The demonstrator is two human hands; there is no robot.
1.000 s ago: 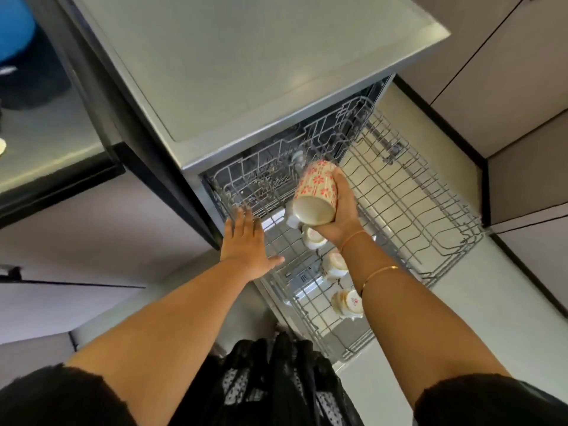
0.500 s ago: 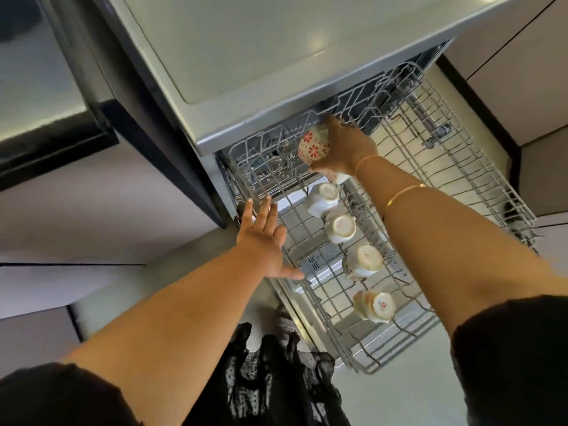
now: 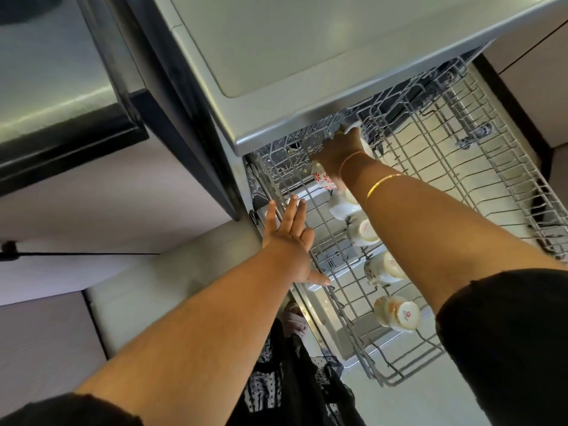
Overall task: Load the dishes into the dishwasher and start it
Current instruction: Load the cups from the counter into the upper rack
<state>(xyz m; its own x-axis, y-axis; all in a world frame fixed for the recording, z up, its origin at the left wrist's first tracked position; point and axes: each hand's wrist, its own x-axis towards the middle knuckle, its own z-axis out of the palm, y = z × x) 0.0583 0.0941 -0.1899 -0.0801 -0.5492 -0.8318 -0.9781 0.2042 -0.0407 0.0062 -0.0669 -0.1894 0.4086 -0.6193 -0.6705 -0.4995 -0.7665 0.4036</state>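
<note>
With the left hand (image 3: 289,241) spread open at the left rim of the rack (image 3: 479,179), the right hand (image 3: 339,149) covers the flowered mug (image 3: 322,179) at the rack's back (fingers hidden, grip cannot be told), where it should settle mouth-down behind the upturned mugs (image 3: 396,313) without knocking them.

cups (image 3: 396,313) in a row down rack's (image 3: 461,179) l side; rack out front of dishwasher (image 3: 276,56); counter (image 3: 46,72) to l

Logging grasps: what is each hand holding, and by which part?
Left hand holds nothing, fingers straight. Right hand reaches over the flowered mug at the back of the rack; whether it grips it cannot be told.
</note>
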